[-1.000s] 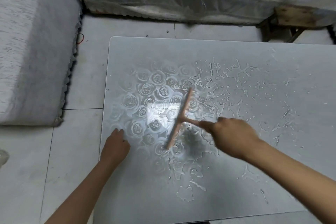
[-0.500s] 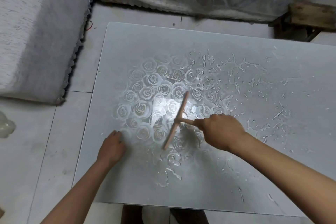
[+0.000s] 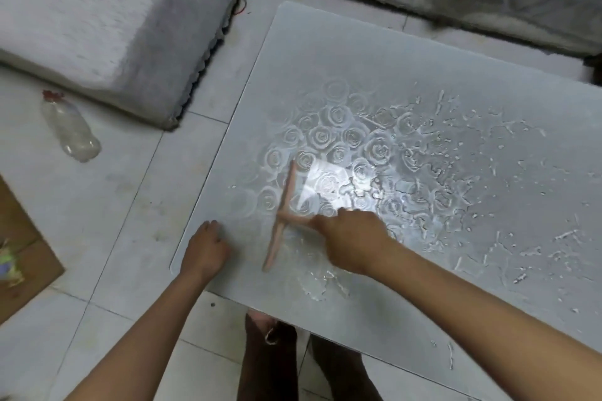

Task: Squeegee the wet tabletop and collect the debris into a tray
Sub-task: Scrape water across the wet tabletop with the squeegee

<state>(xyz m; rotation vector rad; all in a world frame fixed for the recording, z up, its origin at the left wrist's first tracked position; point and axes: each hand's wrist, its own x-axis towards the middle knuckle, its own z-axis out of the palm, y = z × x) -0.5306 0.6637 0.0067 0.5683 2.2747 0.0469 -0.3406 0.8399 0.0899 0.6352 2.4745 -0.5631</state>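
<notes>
On the tabletop (image 3: 423,91), head view | squeegee (image 3: 282,218) blade down on its wet, rose-patterned left part | right hand (image 3: 351,238) curled round the squeegee handle | left hand (image 3: 205,247) rests near the tabletop's left edge, fingers bent, grip cannot be told | water streaks (image 3: 488,179) cover the tabletop's right part | plastic bottle (image 3: 70,127) lies well left of the tabletop

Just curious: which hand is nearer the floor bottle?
Left. Left hand rests at the table edge, right of the bottle; right hand grips the squeegee farther right.
</notes>
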